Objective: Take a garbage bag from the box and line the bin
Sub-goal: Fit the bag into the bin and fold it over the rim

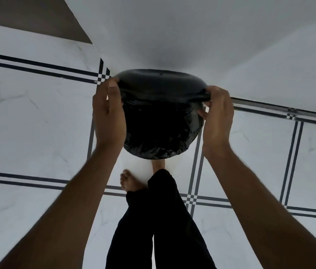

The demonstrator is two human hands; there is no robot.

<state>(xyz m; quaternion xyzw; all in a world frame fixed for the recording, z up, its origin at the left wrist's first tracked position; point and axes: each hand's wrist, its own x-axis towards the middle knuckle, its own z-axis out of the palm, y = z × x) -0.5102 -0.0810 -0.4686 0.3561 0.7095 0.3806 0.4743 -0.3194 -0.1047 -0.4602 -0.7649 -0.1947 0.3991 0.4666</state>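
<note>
Your left hand (108, 111) and right hand (218, 113) each pinch the garbage bag (161, 136) over opposite sides of the bin rim (161, 74); bin sits dead centre between them, on the floor (27, 113) by the wall.

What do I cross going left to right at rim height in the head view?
Tiled floor → left hand gripping the bag edge → black garbage bag over the bin → right hand gripping the other edge → tiled floor again.
</note>
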